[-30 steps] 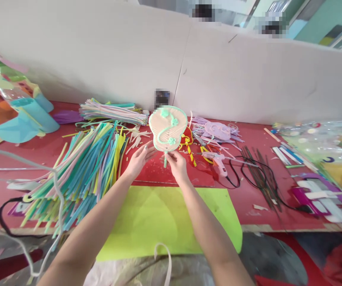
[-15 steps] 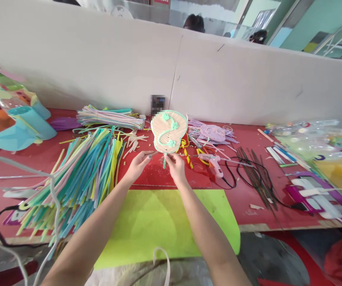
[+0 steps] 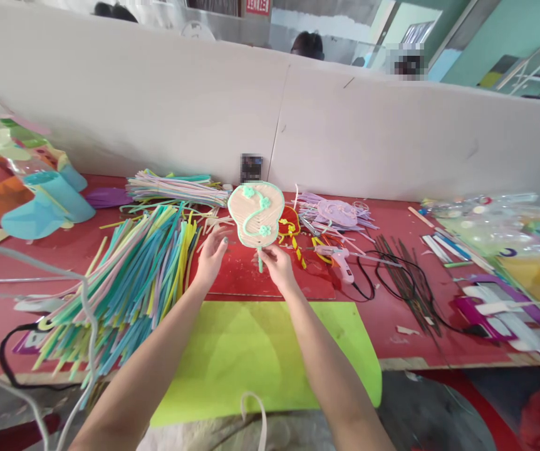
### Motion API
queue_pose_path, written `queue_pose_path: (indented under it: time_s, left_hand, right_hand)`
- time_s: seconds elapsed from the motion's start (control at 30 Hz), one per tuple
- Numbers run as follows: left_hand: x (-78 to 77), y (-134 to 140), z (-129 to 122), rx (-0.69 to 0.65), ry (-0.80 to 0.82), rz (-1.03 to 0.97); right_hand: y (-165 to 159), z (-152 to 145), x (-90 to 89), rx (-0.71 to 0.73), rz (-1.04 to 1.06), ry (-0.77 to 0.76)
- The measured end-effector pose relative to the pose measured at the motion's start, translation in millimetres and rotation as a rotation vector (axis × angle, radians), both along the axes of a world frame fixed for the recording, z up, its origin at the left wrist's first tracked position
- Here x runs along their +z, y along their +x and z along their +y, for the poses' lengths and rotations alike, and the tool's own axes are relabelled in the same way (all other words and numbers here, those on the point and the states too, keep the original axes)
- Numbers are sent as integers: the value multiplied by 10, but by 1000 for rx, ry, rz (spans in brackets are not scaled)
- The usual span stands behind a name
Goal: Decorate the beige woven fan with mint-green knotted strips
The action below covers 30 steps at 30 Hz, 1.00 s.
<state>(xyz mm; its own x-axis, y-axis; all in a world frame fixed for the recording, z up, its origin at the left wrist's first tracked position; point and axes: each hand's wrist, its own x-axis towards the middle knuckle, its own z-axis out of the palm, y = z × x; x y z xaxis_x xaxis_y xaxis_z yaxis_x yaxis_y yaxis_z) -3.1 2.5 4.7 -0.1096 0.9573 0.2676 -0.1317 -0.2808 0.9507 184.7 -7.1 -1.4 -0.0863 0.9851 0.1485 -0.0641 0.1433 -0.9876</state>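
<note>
A fan made of pipe cleaners point(image 3: 257, 213) stands upright in front of me, peach-coloured with a mint green rim, a curling stem and small green flowers. My right hand point(image 3: 277, 265) pinches its short green handle just under the fan's body. To the left of the fan, my left hand point(image 3: 212, 254) is raised with its fingers apart, holding nothing. Below both hands lie a red board point(image 3: 270, 285) and a yellow-green sheet point(image 3: 270, 357). A yellow pipe-cleaner piece point(image 3: 293, 235) rests behind my right hand.
Loose pipe cleaners point(image 3: 143, 275) are heaped on the left. A pink glue gun point(image 3: 342, 262) with a black cord lies at right, beside dark thin sticks point(image 3: 411, 282). Plastic bottles point(image 3: 490, 216) lie far right; a white cable point(image 3: 89, 313) hangs at left. A white partition point(image 3: 180, 100) stands behind.
My left hand has opened and drawn away from the base of the fan. The fan, still in my right hand, has shifted slightly left and turned a little.
</note>
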Motion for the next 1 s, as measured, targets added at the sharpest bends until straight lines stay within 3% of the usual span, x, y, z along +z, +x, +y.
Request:
queue_pose_path:
  time_s: [0.27, 0.47, 0.77, 1.0]
  left_hand:
    - [29, -63, -20, 183, 39, 64]
    - [9, -96, -7, 234, 10, 98]
    - [-177, -220, 98, 384, -54, -242]
    - [-303, -286, 117, 531, 95, -23]
  right_hand:
    - [-37, -40, -15, 106, -124, 26]
    - [-32, -27, -8, 75, -94, -11]
    - [69, 21, 37, -291, 59, 20]
    - [103, 17, 53, -422, 33, 39]
